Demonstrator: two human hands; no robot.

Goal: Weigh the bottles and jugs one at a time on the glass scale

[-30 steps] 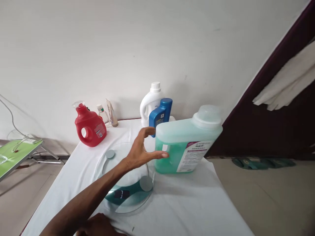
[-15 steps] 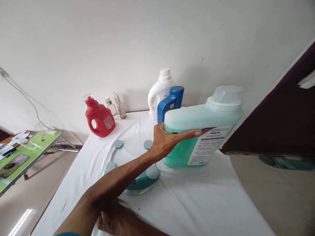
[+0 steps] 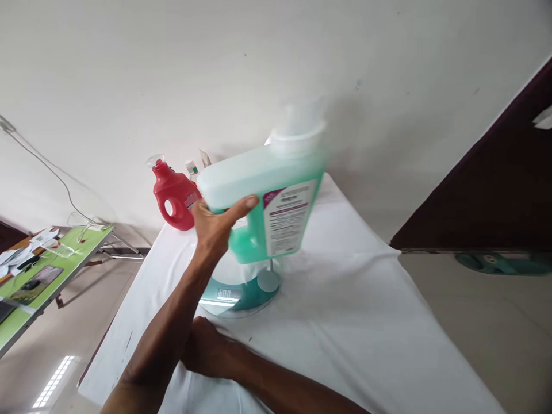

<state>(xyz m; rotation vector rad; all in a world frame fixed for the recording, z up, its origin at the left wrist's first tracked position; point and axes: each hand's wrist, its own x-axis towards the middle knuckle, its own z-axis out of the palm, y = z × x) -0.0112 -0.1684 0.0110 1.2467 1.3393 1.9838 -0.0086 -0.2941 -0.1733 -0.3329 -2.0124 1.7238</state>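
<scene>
Head view: the left hand grips a large jug of green liquid by its handle, thumb lying along the jug's side and fingers curled through the opening. Half a second ago the jug stood on the white-covered table, to the right of the round glass scale, with the hand only just closing on it. Now it is lifted clear and hangs tilted above the scale, its base over the glass; whether it touches the plate cannot be told, because the jug is blurred with motion. The scale's small display is lit and shows digits. The jug now hides the white and blue bottles that showed at the table's far edge a moment ago.

The right hand rests on the cloth near the front edge of the table, just before the scale, beneath the left forearm. Its fingers are hidden, so whether they are spread or closed cannot be told; it holds nothing that can be seen.

A red detergent bottle stands at the far left corner of the table. A green side table stands well apart to the left.
</scene>
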